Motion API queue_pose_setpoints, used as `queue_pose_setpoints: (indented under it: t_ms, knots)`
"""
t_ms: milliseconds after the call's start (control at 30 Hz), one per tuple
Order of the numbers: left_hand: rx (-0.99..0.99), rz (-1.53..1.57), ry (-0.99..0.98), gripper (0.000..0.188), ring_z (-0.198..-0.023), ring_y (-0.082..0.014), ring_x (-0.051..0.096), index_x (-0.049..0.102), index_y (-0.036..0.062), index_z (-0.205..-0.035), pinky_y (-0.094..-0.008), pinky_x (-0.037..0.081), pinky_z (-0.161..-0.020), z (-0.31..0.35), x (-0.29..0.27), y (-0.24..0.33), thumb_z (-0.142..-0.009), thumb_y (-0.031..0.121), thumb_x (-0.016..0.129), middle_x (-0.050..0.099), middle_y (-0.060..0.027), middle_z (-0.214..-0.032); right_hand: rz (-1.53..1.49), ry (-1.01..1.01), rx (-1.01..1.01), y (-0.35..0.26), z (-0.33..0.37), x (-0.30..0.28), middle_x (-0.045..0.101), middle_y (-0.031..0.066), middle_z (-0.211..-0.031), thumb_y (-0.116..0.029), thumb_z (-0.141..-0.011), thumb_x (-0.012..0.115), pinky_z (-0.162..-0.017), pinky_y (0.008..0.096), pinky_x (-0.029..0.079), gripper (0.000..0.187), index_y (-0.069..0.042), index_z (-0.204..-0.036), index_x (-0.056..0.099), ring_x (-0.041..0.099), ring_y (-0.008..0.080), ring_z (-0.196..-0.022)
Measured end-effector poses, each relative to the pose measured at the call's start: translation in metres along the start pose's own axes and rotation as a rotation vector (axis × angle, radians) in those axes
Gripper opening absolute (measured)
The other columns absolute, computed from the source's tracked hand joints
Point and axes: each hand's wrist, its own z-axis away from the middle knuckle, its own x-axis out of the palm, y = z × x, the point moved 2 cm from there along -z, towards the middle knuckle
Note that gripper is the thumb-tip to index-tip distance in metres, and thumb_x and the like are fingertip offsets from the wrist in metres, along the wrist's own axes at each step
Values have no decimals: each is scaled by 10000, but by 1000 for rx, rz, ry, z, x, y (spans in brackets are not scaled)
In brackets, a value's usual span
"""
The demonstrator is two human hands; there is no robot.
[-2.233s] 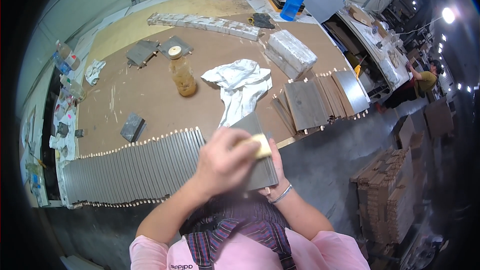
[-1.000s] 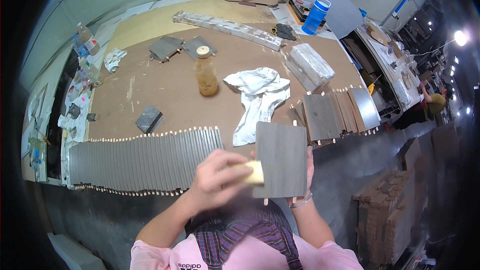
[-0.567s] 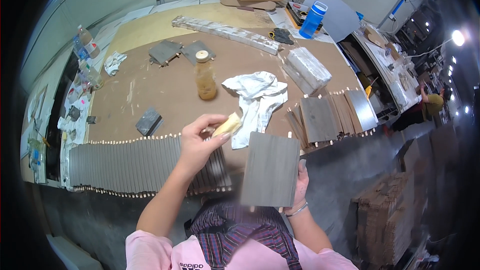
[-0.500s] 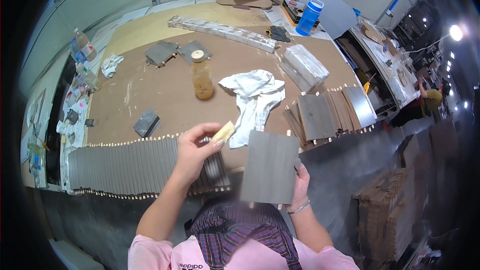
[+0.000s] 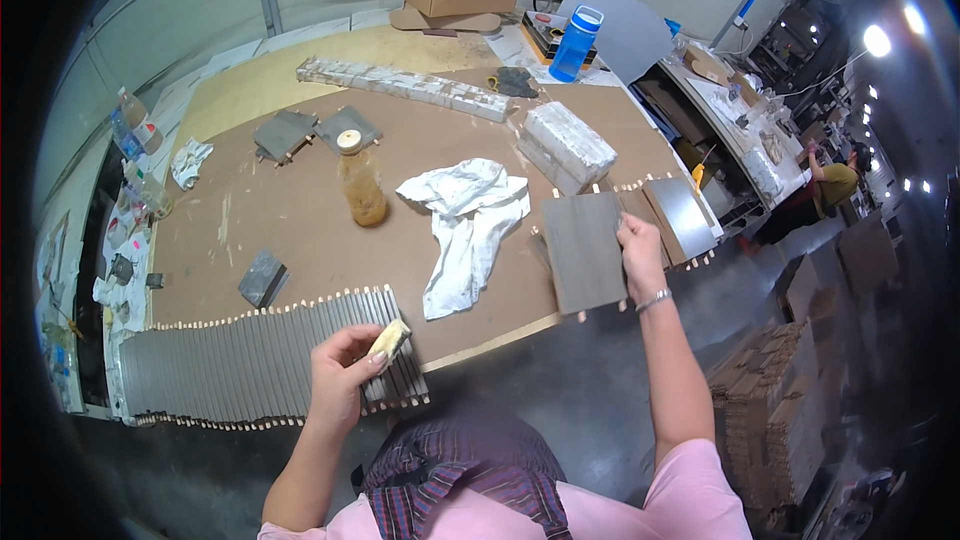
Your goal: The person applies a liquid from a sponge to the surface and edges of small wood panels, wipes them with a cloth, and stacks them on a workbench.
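Observation:
My left hand (image 5: pixel 340 375) pinches a small pale-yellow sponge (image 5: pixel 388 342) with a dark edge, over the right end of a long row of grey wooden slats (image 5: pixel 240 365). These stand on edge, packed close, with light dowel pegs sticking out at both ends. Gripped by its right edge in my right hand (image 5: pixel 643 255) is a flat grey wooden panel (image 5: pixel 585 252), dowel pegs at its top and bottom. It covers part of a group of brown and grey panels (image 5: pixel 680 215) at the table's right edge; whether it touches them I cannot tell.
A white cloth (image 5: pixel 465 225) lies mid-table beside an upright bottle of amber liquid (image 5: pixel 362 185). Behind are a wrapped block (image 5: pixel 568 145), a long paint-marked bar (image 5: pixel 405 90) and a blue bottle (image 5: pixel 575 45). A dark block (image 5: pixel 263 278) sits behind the slat row. Another person (image 5: pixel 830 185) stands far right.
My right hand has carried the grey panel from in front of me to the right, over the panel group. My left hand has moved down and left with the sponge. The view has shifted.

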Motion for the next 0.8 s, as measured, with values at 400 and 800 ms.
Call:
queue_pose_setpoints:
  t_ms: [400,800]
  knots:
    - [10,35,120,292,-899,-133,642,653,-36,-1075,-269,505,-827,13,-15,-4,-787,1,679,692,-77,-993,333,-152,-451,9,47,98,658,100,-935,-68,-832,648,-750,310,498,288,-8,-1114,661,615,191,-823]
    - [57,102,189,310,-932,-144,645,647,-38,-1094,-278,496,-853,28,-24,-1,-793,25,691,688,-88,-1010,-272,-727,244,88,127,216,593,109,-1198,-135,-898,681,-828,251,499,664,103,-1429,361,596,101,-913]
